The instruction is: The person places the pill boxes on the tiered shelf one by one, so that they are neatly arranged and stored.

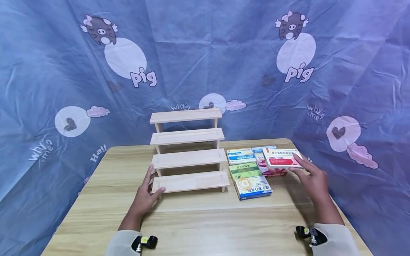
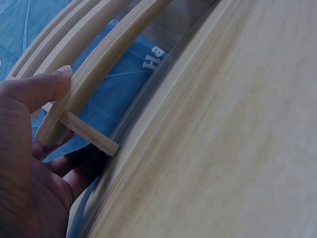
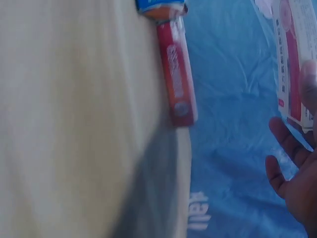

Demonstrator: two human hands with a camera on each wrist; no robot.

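Note:
A four-step wooden display rack [image 1: 190,181] stands on the table. My left hand [image 1: 144,199] holds the left end of its lowest step, thumb on top and the other fingers underneath and behind; the left wrist view shows the thumb on the step's edge [image 2: 94,74]. On the right, my right hand [image 1: 315,181] pinches a white and red medicine box [image 1: 282,159] above the other boxes. In the right wrist view this medicine box [image 3: 290,64] is raised off the table, thumb on its printed face. Beneath it lies a pink medicine box [image 1: 272,171], partly covered.
Right of the rack lie a blue and white box [image 1: 240,157], a green box [image 1: 245,170] and a vitamin D box [image 1: 253,186] in a column. Another blue box [image 1: 258,153] is partly hidden at the back. A blue printed cloth [image 1: 205,64] hangs behind the wooden table [image 1: 198,220].

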